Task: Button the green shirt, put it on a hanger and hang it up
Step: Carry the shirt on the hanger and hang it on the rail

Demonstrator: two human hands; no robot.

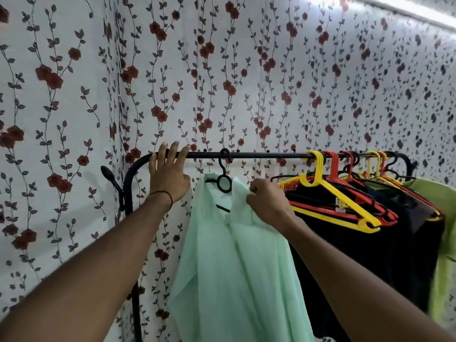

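Floral wallpaper point(74, 95) backs the rail point(259, 155); green shirt point(234, 255) already hangs on its black hanger point(224, 180). Left hand point(169, 174) rests spread on the rail, right hand point(267, 203) pinches the collar, likely final straightening.

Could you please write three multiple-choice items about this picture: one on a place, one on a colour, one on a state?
1. Where does the hook of the black hanger with the green shirt sit?
A. On the rail
B. On the floor
C. On a door handle

2. What colour is the nearest empty hanger to the right of the shirt?
A. Blue
B. Yellow
C. White

3. What is the right hand doing?
A. Hanging free
B. Holding a phone
C. Pinching the shirt's collar

Answers:
1 A: the hook loops over the rail.
2 B: the yellow hanger hangs foremost in the bunch.
3 C: its grip is closed on the fabric, while the left hand rests on the rail.
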